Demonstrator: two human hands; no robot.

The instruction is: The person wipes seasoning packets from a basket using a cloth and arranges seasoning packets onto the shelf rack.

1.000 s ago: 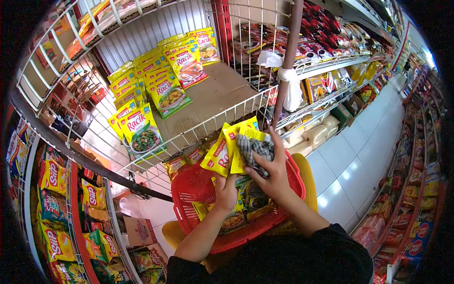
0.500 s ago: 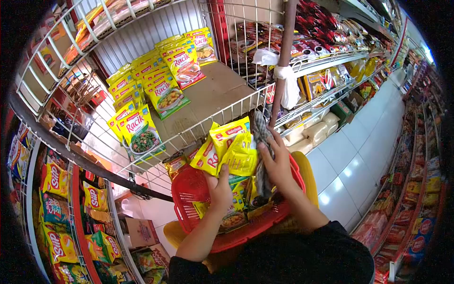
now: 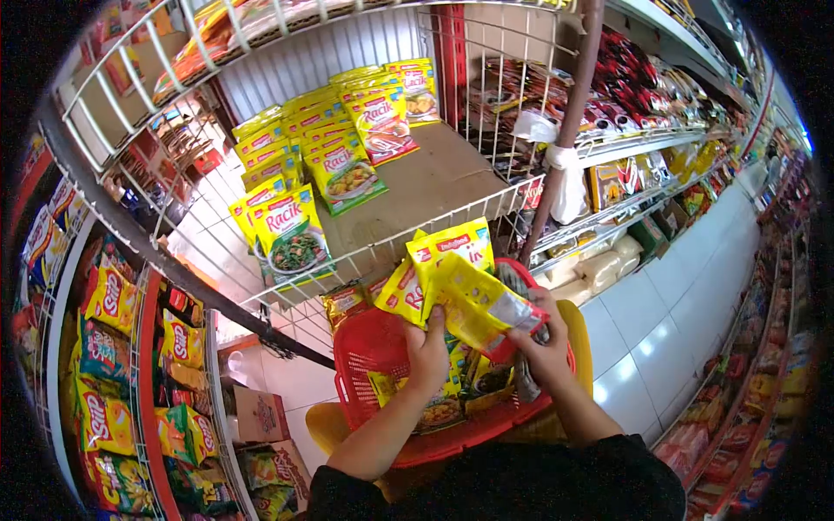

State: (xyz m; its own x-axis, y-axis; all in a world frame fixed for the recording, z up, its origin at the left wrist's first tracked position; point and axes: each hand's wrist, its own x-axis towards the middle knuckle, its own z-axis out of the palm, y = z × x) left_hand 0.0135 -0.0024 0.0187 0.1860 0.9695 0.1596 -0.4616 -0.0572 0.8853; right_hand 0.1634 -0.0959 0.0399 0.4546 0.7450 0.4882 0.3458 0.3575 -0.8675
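My left hand [image 3: 427,349] is closed around a small fan of yellow packets [image 3: 452,243], my thumb lying across their lower edge, with the fan tilted over the far side of the red basket [image 3: 367,334]. In front of the fan is one more packet, the front packet [image 3: 473,300], slanted and a little blurred, and my right hand [image 3: 547,347] is clamped on its lower right end, where it shows silver and red. A grey checked cloth [image 3: 512,276] shows just behind that right hand; I cannot tell how firmly my fingers have it. Below my hands, more packets with food pictures [image 3: 441,413] lie in the basket, and something yellow [image 3: 577,334] shows around its outside. Ahead of me, Racik packets [image 3: 352,174] stand and lean in rows on the left part of a brown shelf board [image 3: 452,169], behind a white wire rail [image 3: 408,233]. A white plastic bag [image 3: 569,195] hangs by the rusty post [image 3: 584,87] on the right, above pale floor tiles [image 3: 630,317]. To my left, Siip snack bags [image 3: 109,297] fill a rack.
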